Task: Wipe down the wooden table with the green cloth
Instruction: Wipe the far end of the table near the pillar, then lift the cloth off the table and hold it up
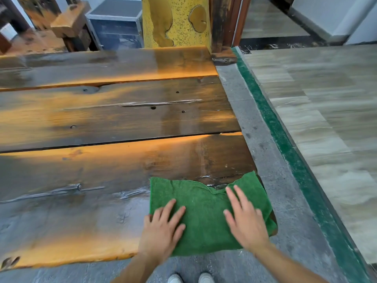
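Observation:
A green cloth [206, 213] lies spread flat on the near right corner of the glossy wooden plank table [114, 119]. My left hand [161, 231] presses flat on the cloth's left edge, fingers straight. My right hand [244, 219] presses flat on the cloth's right half, fingers spread and pointing away from me. The cloth's right edge hangs slightly past the table's end. The wood around the cloth looks wet and shiny.
A grey stone floor strip [263, 152] and a green border strip [285, 144] run along the table's right end. A yellow speckled slab [175, 21], wooden pieces [69, 21] and a metal case [116, 23] stand behind the table. My white shoes [189, 278] are below.

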Demonstrator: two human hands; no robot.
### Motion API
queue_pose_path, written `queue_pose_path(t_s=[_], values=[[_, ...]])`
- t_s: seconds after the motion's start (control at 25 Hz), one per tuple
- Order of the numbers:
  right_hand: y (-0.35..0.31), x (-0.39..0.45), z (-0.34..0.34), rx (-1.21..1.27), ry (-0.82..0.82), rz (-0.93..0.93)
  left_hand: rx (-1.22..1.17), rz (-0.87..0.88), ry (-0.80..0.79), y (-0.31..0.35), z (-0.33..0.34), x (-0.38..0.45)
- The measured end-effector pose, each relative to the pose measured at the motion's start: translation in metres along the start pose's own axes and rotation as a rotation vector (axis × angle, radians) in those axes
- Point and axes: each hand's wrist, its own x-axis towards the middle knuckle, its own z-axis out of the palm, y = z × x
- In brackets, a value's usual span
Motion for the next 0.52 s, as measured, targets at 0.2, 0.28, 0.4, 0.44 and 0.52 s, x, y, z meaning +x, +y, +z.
queue_pose_path(t_s=[0.2, 0.28, 0.4, 0.44, 0.52], values=[[0.060, 0.078, -0.044, -0.095, -0.208, 0.247, -0.076, -0.315, 0.011, -0.041, -0.039, 0.062], [0.068, 0.086, -0.049, -0.196, -0.285, 0.194, 0.000, -0.317, -0.023, -0.051, -0.050, 0.073], [0.068, 0.090, -0.054, -0.261, -0.221, 0.140, 0.065, -0.293, -0.041, -0.053, -0.058, 0.077], [0.067, 0.091, -0.055, -0.268, -0.202, 0.124, 0.039, -0.320, -0.028, -0.052, -0.060, 0.076], [0.067, 0.091, -0.056, -0.294, -0.191, 0.088, -0.046, -0.376, 0.022, -0.050, -0.064, 0.069]])
